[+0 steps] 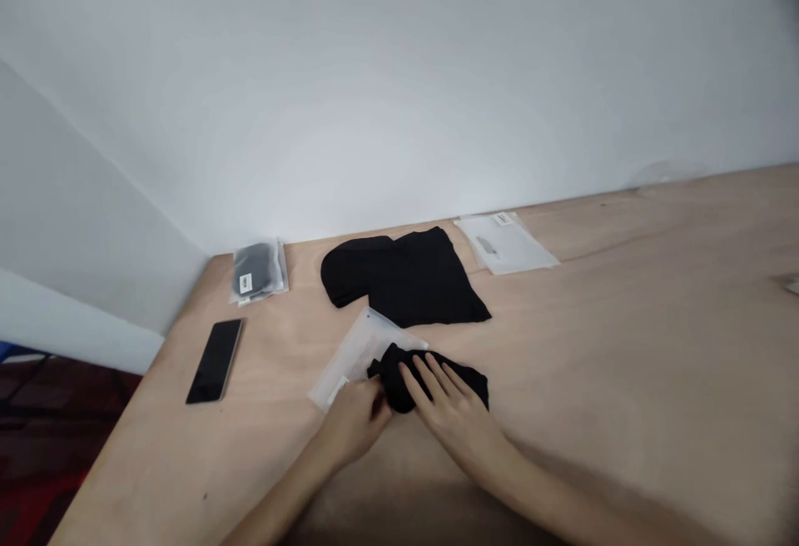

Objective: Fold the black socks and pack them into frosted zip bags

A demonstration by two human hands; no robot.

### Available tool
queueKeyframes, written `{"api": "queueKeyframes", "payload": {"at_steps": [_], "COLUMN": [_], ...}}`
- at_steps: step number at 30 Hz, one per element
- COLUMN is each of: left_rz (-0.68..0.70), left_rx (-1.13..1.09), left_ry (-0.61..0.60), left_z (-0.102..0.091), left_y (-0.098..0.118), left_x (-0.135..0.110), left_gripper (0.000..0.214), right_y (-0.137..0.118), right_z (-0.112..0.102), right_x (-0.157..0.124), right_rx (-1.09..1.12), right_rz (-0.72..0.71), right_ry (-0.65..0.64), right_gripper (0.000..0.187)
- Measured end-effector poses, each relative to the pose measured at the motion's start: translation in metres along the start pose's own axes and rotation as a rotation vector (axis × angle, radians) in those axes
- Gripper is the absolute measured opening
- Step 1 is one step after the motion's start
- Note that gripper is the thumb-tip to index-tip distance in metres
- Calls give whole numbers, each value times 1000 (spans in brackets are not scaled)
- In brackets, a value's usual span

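Under my hands lies a bunched black cloth garment (465, 369), partly on top of a frosted plastic bag (357, 354). My left hand (355, 417) is closed at the garment's left end, its fingers curled and pinching the fabric edge. Flat across the middle of the garment rests my right hand (450, 409), fingers stretched out and a little apart. Just beyond it, a second black cloth piece (412, 275), shaped like a hood with a rounded left part and a flared right side, is spread flat. The garment's near edge is hidden by my hands.
A phone (215, 360) with a dark screen lies at the left. Behind it, packed clear bags (259, 270) with dark contents and a label rest near the wall. More frosted bags (508, 244) lie at the back right. The wooden table (624, 346) meets a white wall.
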State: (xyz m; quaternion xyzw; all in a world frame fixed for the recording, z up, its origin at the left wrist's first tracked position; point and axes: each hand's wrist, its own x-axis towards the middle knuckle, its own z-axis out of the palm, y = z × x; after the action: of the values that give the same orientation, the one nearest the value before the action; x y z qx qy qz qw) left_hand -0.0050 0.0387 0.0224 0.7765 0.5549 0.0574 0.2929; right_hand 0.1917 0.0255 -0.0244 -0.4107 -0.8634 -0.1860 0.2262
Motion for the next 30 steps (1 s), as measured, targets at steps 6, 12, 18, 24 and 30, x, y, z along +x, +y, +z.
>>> {"api": "queueKeyframes", "payload": {"at_steps": [6,12,18,24,30], "left_rz": [7,32,8,-24,-47], "left_rx": [-84,-142,-224,-248,-151], "left_ry": [3,27,95,186,264], "left_z": [-1,1,6,8,0], "left_y": [0,-3,-6,-5,-5], "left_x": [-2,-3,-5,-7,-7], "left_gripper": [17,18,20,19,25], "right_y": [28,38,2,-4,-8], "right_z": [-9,-18,-6,-3,-4], "right_x": [14,26,8,-10,-12], "right_rx": [2,-8,110,158,182], "right_rz": [120,195,-72,-176,-198], "right_ry": [80,158,107,71,74], "right_gripper": [34,40,42,42,39]}}
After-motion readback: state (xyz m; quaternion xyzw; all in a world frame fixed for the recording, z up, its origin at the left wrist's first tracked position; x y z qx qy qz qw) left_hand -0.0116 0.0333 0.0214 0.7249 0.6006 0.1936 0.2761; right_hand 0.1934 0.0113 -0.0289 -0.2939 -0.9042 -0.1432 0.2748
